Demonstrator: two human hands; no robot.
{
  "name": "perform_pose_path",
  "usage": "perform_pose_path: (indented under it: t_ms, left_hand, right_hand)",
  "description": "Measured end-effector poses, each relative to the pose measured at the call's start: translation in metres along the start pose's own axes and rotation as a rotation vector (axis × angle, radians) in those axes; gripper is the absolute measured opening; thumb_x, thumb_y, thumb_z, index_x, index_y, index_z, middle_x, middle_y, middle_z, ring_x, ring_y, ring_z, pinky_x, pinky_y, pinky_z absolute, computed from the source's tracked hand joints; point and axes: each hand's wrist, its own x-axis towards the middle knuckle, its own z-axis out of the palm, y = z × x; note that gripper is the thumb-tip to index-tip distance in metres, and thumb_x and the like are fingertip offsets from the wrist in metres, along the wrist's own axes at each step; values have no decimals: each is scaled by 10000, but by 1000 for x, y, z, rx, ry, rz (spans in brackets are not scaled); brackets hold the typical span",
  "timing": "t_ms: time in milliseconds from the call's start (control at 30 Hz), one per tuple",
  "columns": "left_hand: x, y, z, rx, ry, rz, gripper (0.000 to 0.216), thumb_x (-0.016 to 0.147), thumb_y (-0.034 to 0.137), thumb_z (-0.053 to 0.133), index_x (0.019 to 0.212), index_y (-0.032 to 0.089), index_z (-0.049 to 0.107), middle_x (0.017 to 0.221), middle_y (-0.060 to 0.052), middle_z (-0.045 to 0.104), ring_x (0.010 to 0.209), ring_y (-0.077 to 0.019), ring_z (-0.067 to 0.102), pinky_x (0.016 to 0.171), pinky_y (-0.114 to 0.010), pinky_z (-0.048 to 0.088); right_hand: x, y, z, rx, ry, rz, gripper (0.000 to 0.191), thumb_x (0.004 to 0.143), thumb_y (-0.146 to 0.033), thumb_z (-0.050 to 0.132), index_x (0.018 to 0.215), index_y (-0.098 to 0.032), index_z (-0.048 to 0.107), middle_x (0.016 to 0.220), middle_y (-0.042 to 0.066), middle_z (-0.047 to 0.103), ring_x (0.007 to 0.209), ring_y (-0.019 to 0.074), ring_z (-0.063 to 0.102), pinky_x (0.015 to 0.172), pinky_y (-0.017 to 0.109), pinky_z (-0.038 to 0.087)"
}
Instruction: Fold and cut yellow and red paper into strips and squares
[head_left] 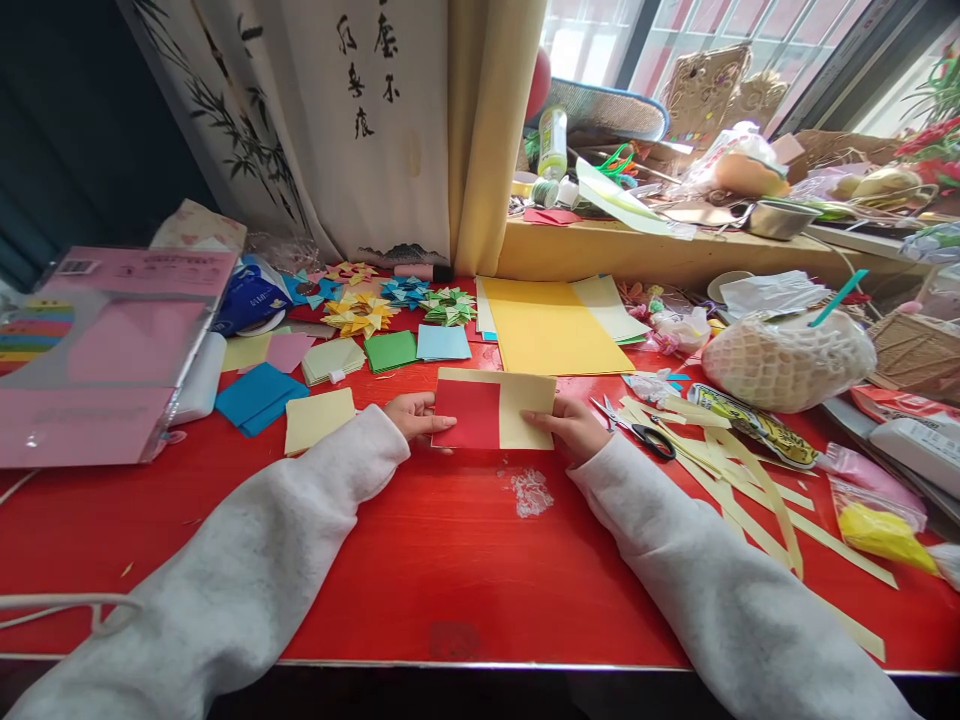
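A pale yellow sheet of paper (525,405) lies on the red table (420,560) with a red paper square (469,415) laid over its left part. My left hand (411,415) pinches the left edge of the red square and the sheet under it. My right hand (574,428) grips the sheet's right edge, thumb on top. Both arms are in grey sleeves.
Scissors (637,430) and long yellow paper strips (742,480) lie right of my right hand. Coloured paper squares (330,375), folded paper stars (360,312) and a big yellow sheet (551,325) sit behind. A pink paper pack (97,350) is at the left, a cluttered ledge (675,250) behind.
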Motion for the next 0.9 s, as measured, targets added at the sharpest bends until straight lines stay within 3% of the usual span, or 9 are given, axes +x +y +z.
perform_pose_path:
  t_ms: [533,900]
  left_hand:
    - [-1,-2,11,-74,77,30,212,606,124,620,801,102,540,666,-10,604,629,-131,579,536,-284,542]
    - [-1,-4,15,-42,141,68,374,543,185,676,883,120,534,712,-25,615,691,-180,587,511,-294,530]
  right_hand:
    - [-2,-3,2,-15,48,13,270,598,-253,636,848,-160,593,866,52,630,777,203,585,660,306,454]
    - [-7,-9,12,41,52,38,277,589,-240,644,851,-172,585,856,46,628,777,196,583,691,321,456]
